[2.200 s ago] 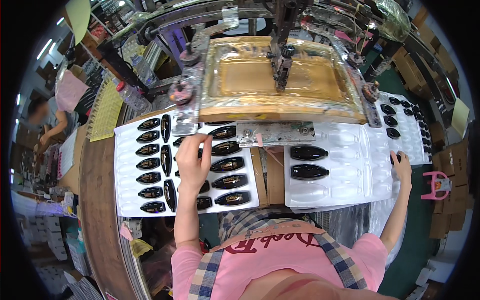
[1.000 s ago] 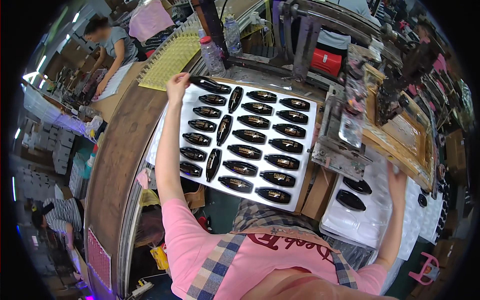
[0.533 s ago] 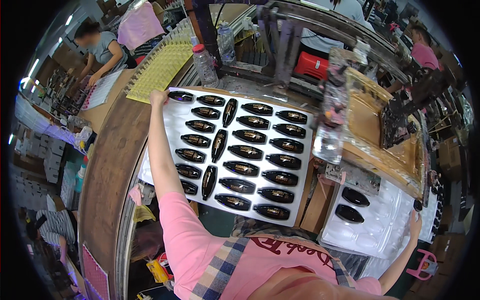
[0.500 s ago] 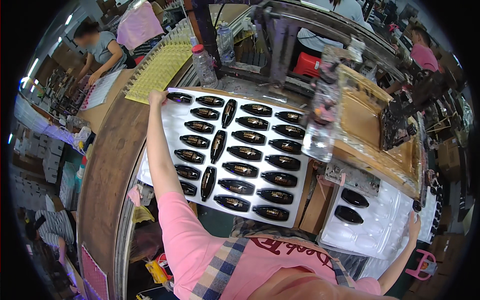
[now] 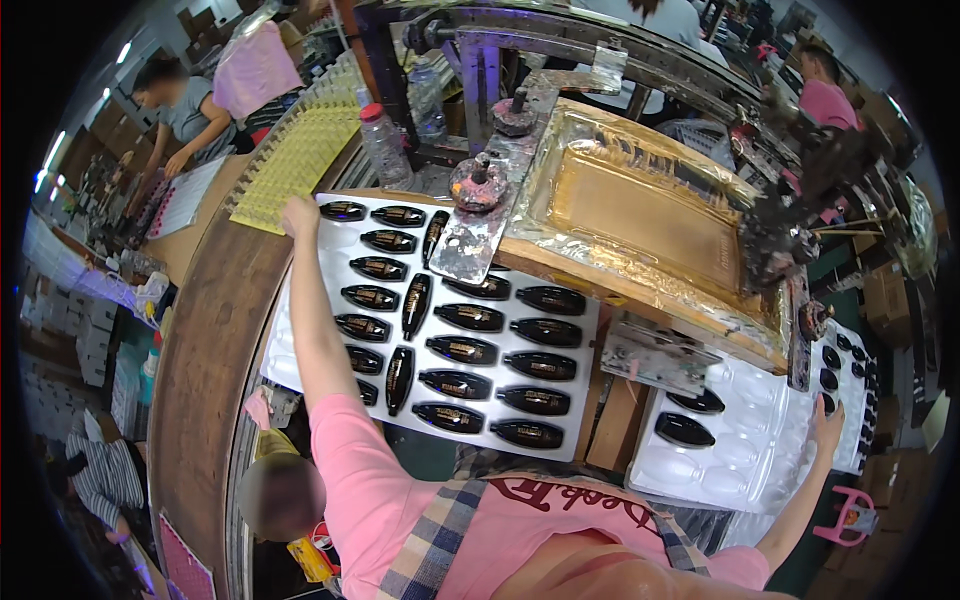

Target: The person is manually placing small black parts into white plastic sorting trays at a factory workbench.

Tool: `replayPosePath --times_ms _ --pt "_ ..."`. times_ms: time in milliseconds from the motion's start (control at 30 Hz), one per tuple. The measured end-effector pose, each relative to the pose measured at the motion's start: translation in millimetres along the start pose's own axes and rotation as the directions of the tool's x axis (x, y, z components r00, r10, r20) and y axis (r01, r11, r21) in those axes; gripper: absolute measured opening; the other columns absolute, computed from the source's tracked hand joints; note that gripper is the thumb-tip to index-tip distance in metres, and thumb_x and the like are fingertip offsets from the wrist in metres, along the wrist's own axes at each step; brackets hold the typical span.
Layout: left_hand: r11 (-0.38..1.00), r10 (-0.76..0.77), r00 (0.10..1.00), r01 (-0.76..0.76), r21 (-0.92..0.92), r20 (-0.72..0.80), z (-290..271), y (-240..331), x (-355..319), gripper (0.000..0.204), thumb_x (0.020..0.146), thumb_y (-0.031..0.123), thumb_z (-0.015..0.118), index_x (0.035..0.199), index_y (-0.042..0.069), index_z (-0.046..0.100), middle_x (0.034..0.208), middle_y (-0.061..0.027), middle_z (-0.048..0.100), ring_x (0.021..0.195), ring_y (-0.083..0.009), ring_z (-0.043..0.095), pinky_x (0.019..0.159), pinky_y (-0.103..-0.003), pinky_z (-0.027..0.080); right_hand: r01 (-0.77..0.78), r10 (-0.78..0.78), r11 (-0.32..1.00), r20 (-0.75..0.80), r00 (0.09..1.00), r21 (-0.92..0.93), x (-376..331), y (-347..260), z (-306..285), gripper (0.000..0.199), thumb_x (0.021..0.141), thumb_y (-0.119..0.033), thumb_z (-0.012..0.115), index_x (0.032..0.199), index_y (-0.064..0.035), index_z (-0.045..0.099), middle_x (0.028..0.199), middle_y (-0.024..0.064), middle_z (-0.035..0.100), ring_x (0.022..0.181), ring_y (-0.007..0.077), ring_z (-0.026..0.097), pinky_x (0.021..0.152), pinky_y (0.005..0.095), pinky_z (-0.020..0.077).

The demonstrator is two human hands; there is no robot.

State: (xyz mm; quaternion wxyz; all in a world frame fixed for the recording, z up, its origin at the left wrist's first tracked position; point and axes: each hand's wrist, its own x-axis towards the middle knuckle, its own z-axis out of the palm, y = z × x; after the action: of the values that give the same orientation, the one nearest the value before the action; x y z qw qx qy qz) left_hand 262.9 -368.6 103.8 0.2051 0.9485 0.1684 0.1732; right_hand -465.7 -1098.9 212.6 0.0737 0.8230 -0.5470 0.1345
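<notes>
Both hands are spread wide; the left hand (image 5: 298, 214) grips the far corner of the full white tray (image 5: 300, 350), slid leftward from under the lifted printing screen (image 5: 640, 215); the right hand (image 5: 826, 425) rests on the near-empty tray (image 5: 760, 470), now moving into place.

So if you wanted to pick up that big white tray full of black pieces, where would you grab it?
Probably by the bare rim at a corner or along an edge, coming from outside. The white tray is thin, flat and wide, and its middle is filled with black pieces in pockets. The left hand is already on its far left corner. A second grip on the near edge would likely keep it level.
</notes>
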Motion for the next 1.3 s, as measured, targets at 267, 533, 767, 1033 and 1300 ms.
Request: replayPosePath --times_ms 267,533,767,1033,1300 --pt "0.379 0.766 0.643 -0.466 -0.799 -0.012 -76.9 157.0 -182.8 0.018 0.082 0.013 0.054 0.095 0.001 0.06 0.082 -0.0093 0.063 0.073 -0.0149 0.058 0.067 -0.027 0.045 0.185 -0.175 0.964 -0.065 0.982 0.189 33.7 50.8 29.6 0.037 0.088 -0.027 0.043 0.115 -0.0014 0.047 0.113 0.0194 0.049 0.102 0.0309 0.048 0.087 0.0335 0.0378" --pt "0.149 0.96 0.28 -0.56 -0.815 -0.017 -118.6 246.3 -331.6 0.02 0.082 0.008 0.054 0.1 0.0 0.057 0.092 -0.009 0.062 0.081 -0.0138 0.057 0.073 -0.025 0.044 0.227 -0.345 0.531 -0.037 0.938 0.816 -60.3 -143.1 -44.1 0.033 0.079 -0.011 0.06 0.109 -0.0026 0.05 0.105 0.0065 0.055 0.082 0.0108 0.052 0.069 0.0232 0.0429" --pt "0.125 0.921 0.375 -0.012 -0.992 0.111 -128.9 266.3 -329.1 0.022 0.081 0.007 0.054 0.102 -0.001 0.056 0.092 -0.008 0.061 0.082 -0.0126 0.058 0.073 -0.024 0.045 0.343 -0.637 0.443 0.022 0.771 0.828 -117.7 -278.8 -95.3 0.036 0.072 -0.017 0.069 0.101 0.0004 0.057 0.099 0.0092 0.059 0.093 0.0177 0.053 0.082 0.0299 0.0397" --pt "0.153 0.788 0.567 0.201 -0.968 0.242 -117.4 202.7 -243.1 0.022 0.081 0.009 0.057 0.101 0.0 0.056 0.09 -0.0057 0.063 0.08 -0.01 0.059 0.07 -0.023 0.047 0.637 -0.825 0.358 -0.088 0.558 0.682 -137.6 -355.2 -79.1 0.047 0.078 -0.041 0.059 0.106 -0.0025 0.054 0.105 0.018 0.054 0.097 0.0331 0.05 0.084 0.0352 0.0382" --pt "0.379 0.206 0.961 0.096 -0.921 0.185 -71.3 19.6 -73.8 0.023 0.077 0.007 0.062 0.097 -0.002 0.056 0.085 -0.0105 0.063 0.073 -0.0148 0.06 0.063 -0.024 0.05 0.584 -0.629 0.706 -0.025 0.777 0.4 -56.5 -205.3 -5.5 0.033 0.081 -0.022 0.053 0.107 -0.0032 0.053 0.108 0.0167 0.054 0.103 0.0336 0.048 0.087 0.0391 0.0375"
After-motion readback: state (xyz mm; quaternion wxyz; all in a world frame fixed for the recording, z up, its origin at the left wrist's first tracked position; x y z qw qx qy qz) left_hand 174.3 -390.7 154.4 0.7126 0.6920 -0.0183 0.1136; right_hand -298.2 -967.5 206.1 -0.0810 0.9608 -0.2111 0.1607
